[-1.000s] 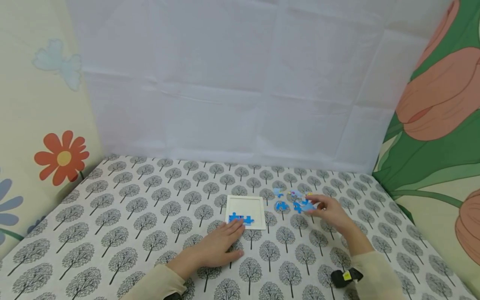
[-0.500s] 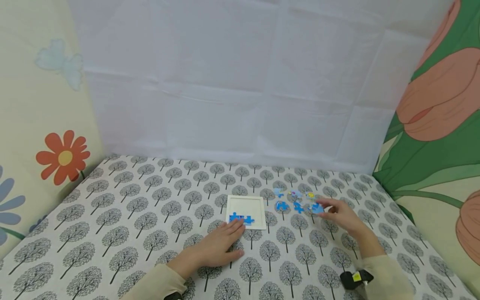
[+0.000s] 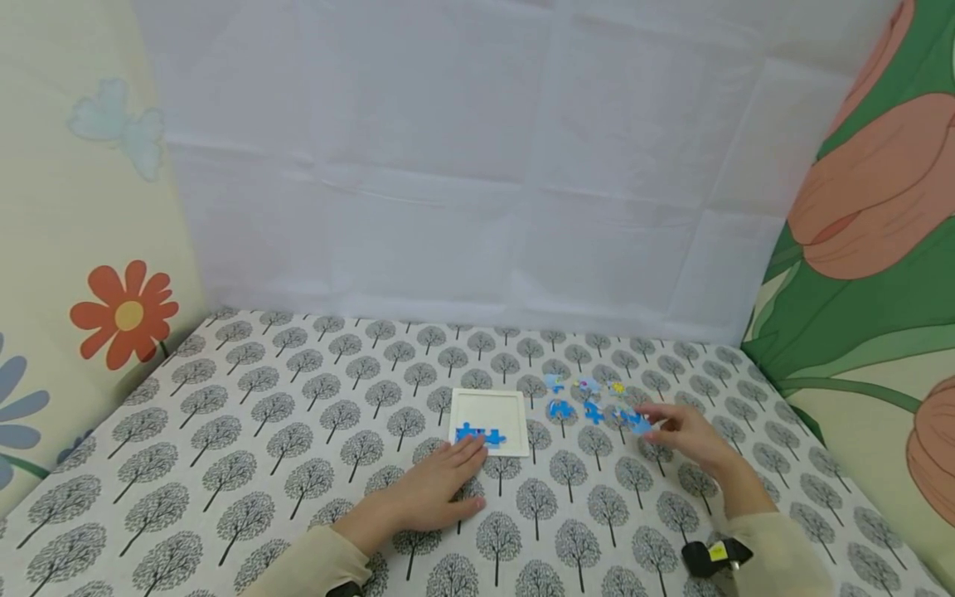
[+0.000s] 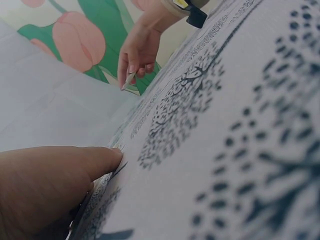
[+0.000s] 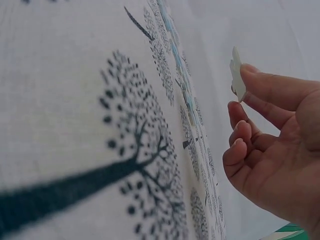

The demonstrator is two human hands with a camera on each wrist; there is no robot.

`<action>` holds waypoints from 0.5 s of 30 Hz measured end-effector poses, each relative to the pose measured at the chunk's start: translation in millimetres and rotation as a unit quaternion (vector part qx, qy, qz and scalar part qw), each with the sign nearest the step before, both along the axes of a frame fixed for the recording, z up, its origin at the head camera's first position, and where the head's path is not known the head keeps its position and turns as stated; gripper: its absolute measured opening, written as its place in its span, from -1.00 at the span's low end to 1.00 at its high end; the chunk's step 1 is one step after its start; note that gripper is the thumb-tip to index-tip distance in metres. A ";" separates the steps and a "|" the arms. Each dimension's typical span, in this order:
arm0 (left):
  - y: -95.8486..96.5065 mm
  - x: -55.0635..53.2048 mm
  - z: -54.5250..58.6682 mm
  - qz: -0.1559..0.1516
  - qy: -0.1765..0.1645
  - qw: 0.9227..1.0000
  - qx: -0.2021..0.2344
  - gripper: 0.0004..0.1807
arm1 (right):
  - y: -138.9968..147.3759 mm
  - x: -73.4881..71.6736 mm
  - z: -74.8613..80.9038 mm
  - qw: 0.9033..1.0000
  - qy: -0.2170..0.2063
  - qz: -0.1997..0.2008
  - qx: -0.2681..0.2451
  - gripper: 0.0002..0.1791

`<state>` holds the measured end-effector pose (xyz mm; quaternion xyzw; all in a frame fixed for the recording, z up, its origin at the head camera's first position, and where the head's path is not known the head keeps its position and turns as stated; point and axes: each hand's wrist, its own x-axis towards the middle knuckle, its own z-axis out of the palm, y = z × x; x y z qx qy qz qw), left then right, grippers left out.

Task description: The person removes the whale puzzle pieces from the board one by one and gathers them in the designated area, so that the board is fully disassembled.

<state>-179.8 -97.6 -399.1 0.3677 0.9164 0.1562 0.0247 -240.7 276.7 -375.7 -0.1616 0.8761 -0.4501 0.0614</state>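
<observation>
Between the thumb and fingertips of my right hand [image 3: 690, 437] is a blue jigsaw puzzle piece [image 3: 638, 423]. The right wrist view shows the pale back of this puzzle piece [image 5: 237, 77], held up on edge above the cloth. My left hand [image 3: 427, 495] lies flat with fingers extended, fingertips over the near rim of a square white puzzle tray [image 3: 525, 424]. Blue puzzle pieces [image 3: 492, 438] sit along the tray's near edge, partly covered by those fingers. In the left wrist view the left thumb [image 4: 102, 159] points out along the cloth.
Right of the tray, loose puzzle pieces lie in two rows, among them a blue piece [image 3: 560, 409], another blue one [image 3: 593, 412] and a yellow-marked one [image 3: 618, 387]. A tree-print cloth [image 3: 298, 448] covers the table. A white sheet [image 3: 433, 166] hangs behind.
My right hand has moved right and slightly nearer with the puzzle piece, away from the loose ones, and the piece has turned in its fingers. My left hand has stayed put.
</observation>
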 end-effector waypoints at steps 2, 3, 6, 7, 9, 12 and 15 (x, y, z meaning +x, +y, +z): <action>-0.1 -0.1 0.1 0.001 0.000 1.000 -0.001 -0.29 | 0.9 0.7 -0.4 1.000 -0.005 0.003 -0.004 -0.50; -0.2 -0.1 0.2 0.002 -0.001 1.000 -0.002 -0.29 | 1.4 1.0 -0.7 1.000 -0.009 0.004 -0.008 -0.49; -0.2 -0.6 -0.3 0.003 -0.005 1.000 -0.002 -0.28 | 3.6 1.4 -2.9 1.000 -0.020 0.008 -0.014 -0.48; -0.2 -0.6 -0.7 0.003 -0.007 1.000 -0.003 -0.28 | 4.4 1.7 -3.9 1.000 -0.024 0.009 -0.014 -0.48; -0.2 -0.7 -1.0 0.004 -0.008 1.000 -0.003 -0.28 | 5.9 1.9 -6.1 0.999 -0.028 0.009 -0.014 -0.47; -0.5 -0.8 -1.5 0.006 -0.007 1.000 -0.005 -0.28 | 7.5 1.9 -9.3 0.999 -0.030 0.006 -0.013 -0.48; -0.5 -0.8 -1.6 0.008 -0.006 1.000 -0.005 -0.28 | 8.0 2.3 -11.4 0.999 -0.032 -0.001 -0.011 -0.49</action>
